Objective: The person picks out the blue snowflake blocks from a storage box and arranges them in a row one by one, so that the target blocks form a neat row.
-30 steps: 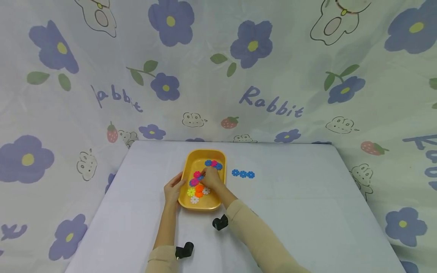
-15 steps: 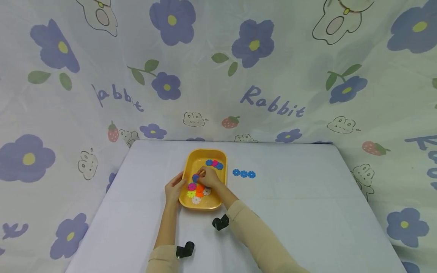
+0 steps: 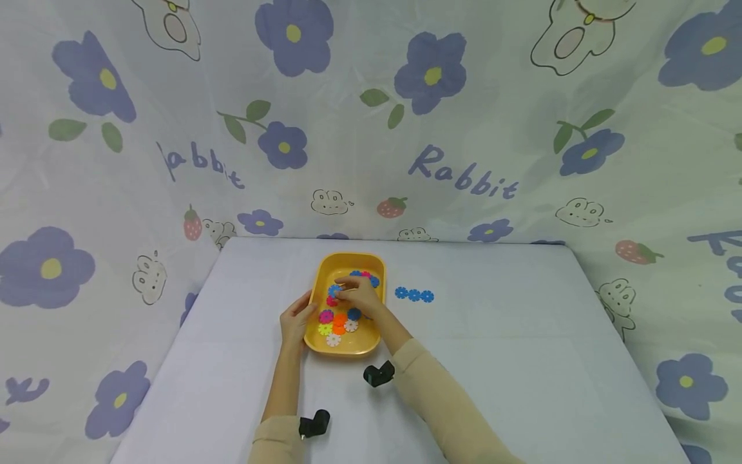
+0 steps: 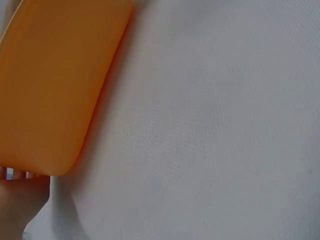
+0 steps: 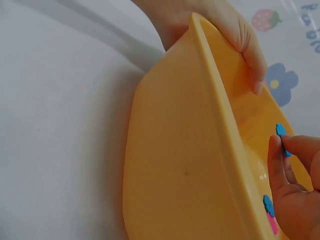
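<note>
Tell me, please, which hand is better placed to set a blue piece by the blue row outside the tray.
Probably the right hand: it pinches a blue piece and is nearer the blue row; the left hand grips the left side of the yellow tray.

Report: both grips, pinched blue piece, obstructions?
Left grip holds yellow tray by rim. Right grip pinches blue piece over tray. Nothing visibly in its way.
</note>
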Motion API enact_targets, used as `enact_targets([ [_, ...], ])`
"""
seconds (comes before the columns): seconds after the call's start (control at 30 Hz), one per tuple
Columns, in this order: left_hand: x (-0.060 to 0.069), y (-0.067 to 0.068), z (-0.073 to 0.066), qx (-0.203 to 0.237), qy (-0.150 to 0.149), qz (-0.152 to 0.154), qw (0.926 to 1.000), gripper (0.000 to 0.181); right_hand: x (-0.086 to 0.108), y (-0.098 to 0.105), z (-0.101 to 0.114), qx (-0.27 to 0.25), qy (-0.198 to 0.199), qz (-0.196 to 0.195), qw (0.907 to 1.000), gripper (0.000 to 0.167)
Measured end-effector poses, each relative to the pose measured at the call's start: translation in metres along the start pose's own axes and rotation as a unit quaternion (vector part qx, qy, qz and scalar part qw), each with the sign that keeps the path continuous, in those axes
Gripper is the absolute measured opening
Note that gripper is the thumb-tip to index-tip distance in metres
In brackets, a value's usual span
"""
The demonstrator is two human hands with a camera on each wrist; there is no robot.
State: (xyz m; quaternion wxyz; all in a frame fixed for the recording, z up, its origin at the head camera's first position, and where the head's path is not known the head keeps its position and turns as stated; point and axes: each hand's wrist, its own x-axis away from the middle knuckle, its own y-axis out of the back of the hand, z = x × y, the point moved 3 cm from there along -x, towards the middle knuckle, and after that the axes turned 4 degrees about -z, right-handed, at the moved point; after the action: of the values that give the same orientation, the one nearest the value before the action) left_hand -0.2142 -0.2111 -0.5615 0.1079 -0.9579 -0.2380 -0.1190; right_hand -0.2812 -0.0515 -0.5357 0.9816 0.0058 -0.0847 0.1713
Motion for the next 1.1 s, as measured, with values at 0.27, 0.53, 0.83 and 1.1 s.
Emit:
enact_targets([
  [0.27, -0.001, -0.002, 0.000, -0.003, -0.002, -0.004, 1.0000, 0.042, -0.001, 0.002, -0.003, 0.023, -0.006, -0.016, 0.9996, 0.040],
  [0.53, -0.001, -0.002, -0.001, -0.004, 0.001, -0.002, 1.0000, 0.044, -0.004, 0.004, -0.003, 0.037, 0.007, -0.047, 0.9982, 0.047],
  [0.83, -0.001, 0.000, -0.001, -0.019, -0.001, 0.000, 0.9998, 0.045, 0.004, 0.005, 0.001, 0.066, 0.044, -0.079, 0.9938, 0.045],
  [1.1, -0.002, 0.002, 0.000, -0.019, 0.001, -0.005, 0.9998, 0.045, 0.011, 0.009, 0.009, 0.093, 0.083, -0.072, 0.9895, 0.045],
])
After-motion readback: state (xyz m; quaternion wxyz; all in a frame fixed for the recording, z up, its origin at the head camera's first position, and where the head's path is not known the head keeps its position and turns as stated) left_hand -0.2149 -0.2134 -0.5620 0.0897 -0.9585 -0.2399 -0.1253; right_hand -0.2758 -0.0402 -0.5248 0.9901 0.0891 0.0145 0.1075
